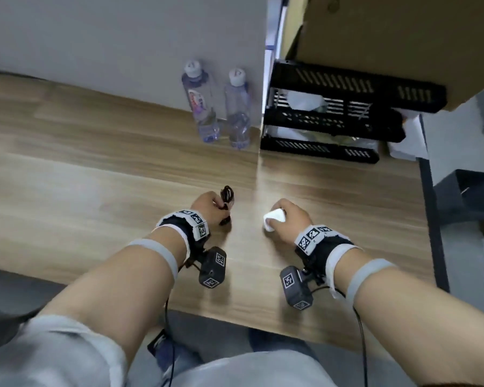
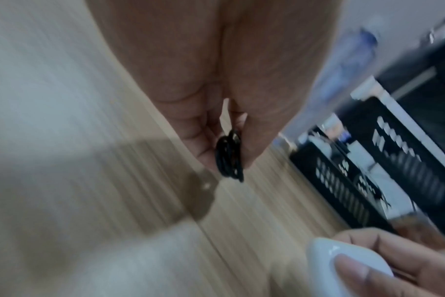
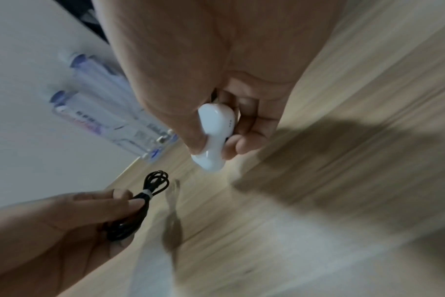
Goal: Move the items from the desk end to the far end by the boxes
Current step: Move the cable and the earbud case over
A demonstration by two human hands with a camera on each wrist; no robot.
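Observation:
My left hand point(image 1: 207, 205) pinches a coiled black cable point(image 1: 226, 201) bound with a white tie, lifted just above the wooden desk point(image 1: 95, 177). The coil point(image 2: 229, 158) hangs between thumb and fingers in the left wrist view; the right wrist view shows the same cable point(image 3: 142, 203) in that hand. My right hand point(image 1: 289, 216) grips a small white earbud case point(image 1: 274, 219), with thumb and fingers curled round the case point(image 3: 215, 136). Both hands hover near the middle of the desk, a hand's width apart.
Two clear water bottles point(image 1: 204, 107) point(image 1: 238, 110) stand against the grey wall at the back. A black stacked paper tray point(image 1: 333, 115) sits at the back right under a cardboard box point(image 1: 403, 37). The desk's right edge point(image 1: 430, 219) drops off.

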